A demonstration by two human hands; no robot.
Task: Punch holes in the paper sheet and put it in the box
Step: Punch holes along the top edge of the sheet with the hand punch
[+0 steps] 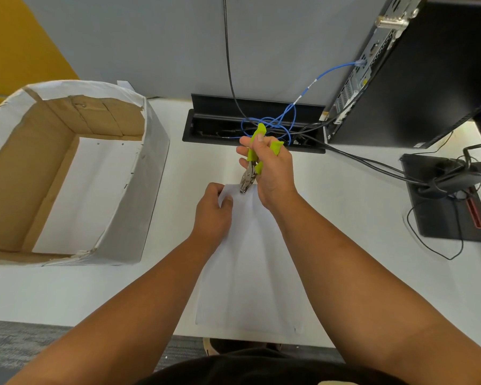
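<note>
A white paper sheet [247, 273] is held up over the white desk in front of me. My left hand [213, 213] pinches its far left corner. My right hand [272, 170] grips a hole punch [252, 162] with lime-green handles and metal jaws. The jaws sit on the sheet's far edge, just right of my left hand. An open cardboard box [150, 168] wrapped in white paper stands at the left of the desk, with white paper lying on its bottom.
A black cable tray [214, 126] with tangled blue and black cables is set into the desk's far edge. A black computer tower [417, 79] stands at the far right, and a monitor stand base [450, 215] with cables lies to the right.
</note>
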